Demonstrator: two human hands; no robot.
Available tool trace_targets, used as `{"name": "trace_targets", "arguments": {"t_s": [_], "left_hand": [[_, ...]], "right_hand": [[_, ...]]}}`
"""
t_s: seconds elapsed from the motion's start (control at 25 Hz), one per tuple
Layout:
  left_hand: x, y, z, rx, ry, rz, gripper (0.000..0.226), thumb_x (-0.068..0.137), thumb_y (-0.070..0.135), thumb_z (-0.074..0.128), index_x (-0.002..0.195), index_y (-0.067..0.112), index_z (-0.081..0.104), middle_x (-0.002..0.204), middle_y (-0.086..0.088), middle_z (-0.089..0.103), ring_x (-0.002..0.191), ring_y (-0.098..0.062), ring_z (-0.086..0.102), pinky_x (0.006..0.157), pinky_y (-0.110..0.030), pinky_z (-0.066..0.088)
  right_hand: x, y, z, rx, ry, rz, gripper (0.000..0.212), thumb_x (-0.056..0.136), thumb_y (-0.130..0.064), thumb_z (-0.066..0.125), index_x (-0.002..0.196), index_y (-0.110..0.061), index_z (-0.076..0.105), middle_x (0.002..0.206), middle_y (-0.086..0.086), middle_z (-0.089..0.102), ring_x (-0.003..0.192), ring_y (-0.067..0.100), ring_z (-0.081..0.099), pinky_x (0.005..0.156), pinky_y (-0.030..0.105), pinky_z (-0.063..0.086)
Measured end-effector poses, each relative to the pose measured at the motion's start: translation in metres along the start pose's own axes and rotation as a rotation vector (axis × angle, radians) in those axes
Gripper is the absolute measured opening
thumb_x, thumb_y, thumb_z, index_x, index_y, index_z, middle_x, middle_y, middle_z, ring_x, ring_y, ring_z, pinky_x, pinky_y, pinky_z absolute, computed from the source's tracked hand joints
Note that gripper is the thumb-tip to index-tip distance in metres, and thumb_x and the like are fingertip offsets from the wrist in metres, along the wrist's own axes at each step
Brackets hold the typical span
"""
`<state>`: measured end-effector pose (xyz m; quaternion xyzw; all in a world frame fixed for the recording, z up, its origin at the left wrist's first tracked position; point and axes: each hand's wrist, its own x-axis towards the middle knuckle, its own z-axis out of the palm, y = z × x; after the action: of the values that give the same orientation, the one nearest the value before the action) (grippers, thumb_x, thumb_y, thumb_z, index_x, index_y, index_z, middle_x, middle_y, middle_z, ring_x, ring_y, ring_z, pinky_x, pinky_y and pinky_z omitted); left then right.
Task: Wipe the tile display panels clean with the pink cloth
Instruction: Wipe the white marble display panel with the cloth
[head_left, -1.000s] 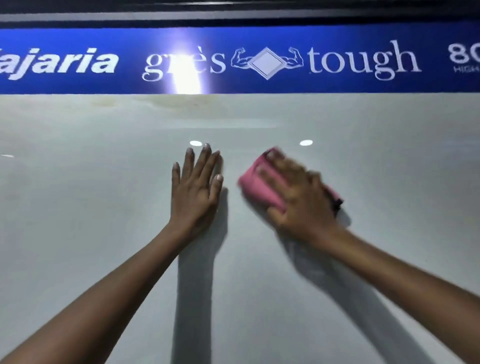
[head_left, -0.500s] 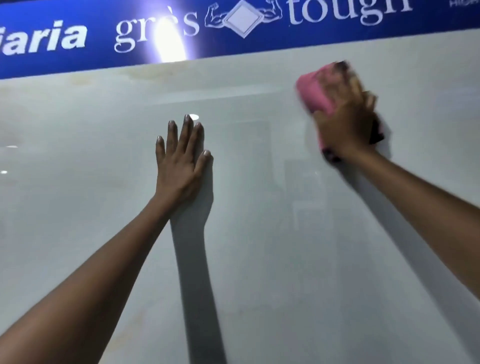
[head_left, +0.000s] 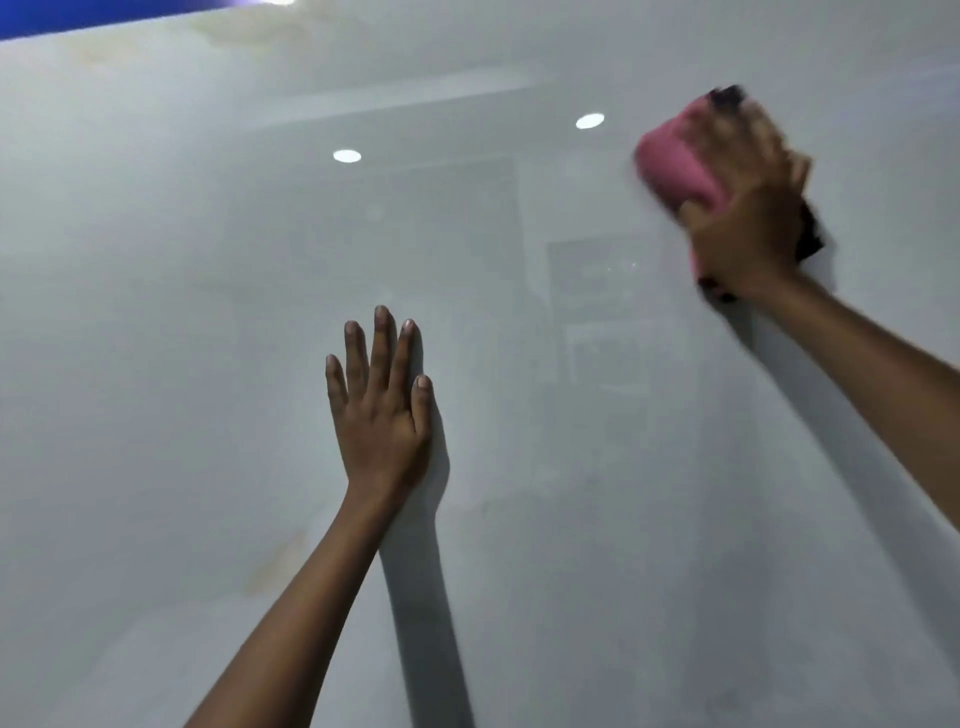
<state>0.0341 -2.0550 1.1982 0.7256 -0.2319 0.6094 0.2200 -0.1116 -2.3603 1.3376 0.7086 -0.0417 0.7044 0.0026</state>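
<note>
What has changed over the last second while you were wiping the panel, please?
The right hand swept the pink cloth from the middle of the panel, beside the left hand, up and to the right. The view tilted down, so the blue sign is now just a strip in the top left corner. The left hand stayed flat on the panel, and the right hand kept its grip on the cloth.

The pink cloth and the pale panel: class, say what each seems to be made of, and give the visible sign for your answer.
Pink cloth: apparently a soft fabric, matt; it bunches into rounded folds under the right hand, though motion blur hides the weave. Pale panel: probably glazed or polished tile, hard and glossy; it mirrors round ceiling lights and faint room shapes. The left hand lies flat on it.
</note>
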Motion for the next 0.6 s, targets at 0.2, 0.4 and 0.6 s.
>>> {"name": "trace_targets", "arguments": {"t_s": [0.2,0.4,0.6], "left_hand": [[-0.009,0.000,-0.002,-0.008,0.004,0.002,0.054,0.101,0.032,0.025,0.155,0.025,0.022,0.163,0.002,0.010,0.151,-0.022,0.000,0.121,-0.042,-0.002],[-0.011,0.002,-0.014,-0.016,-0.080,-0.007,0.055,0.102,0.035,0.028,0.155,0.022,0.020,0.163,-0.006,0.012,0.150,-0.029,0.003,0.120,-0.046,0.001],[-0.141,-0.008,0.001,-0.013,-0.101,-0.027,0.056,0.103,0.041,0.022,0.156,0.024,0.013,0.164,0.002,0.001,0.150,-0.028,0.000,0.119,-0.051,0.007]], "right_hand": [[-0.049,-0.046,0.021,0.061,0.084,0.017,0.070,0.076,-0.029,0.045,0.145,-0.025,0.043,0.152,0.008,0.041,0.138,0.026,0.037,0.105,0.028,0.025],[-0.238,-0.126,0.039,0.135,-0.267,-0.891,0.042,0.093,-0.018,0.046,0.131,-0.015,0.062,0.144,0.005,0.052,0.139,0.030,0.040,0.105,0.048,0.035],[-0.139,-0.041,0.020,0.082,-0.036,-0.393,0.051,0.086,-0.027,0.054,0.136,-0.014,0.055,0.144,0.016,0.048,0.135,0.035,0.041,0.106,0.042,0.033]]}}
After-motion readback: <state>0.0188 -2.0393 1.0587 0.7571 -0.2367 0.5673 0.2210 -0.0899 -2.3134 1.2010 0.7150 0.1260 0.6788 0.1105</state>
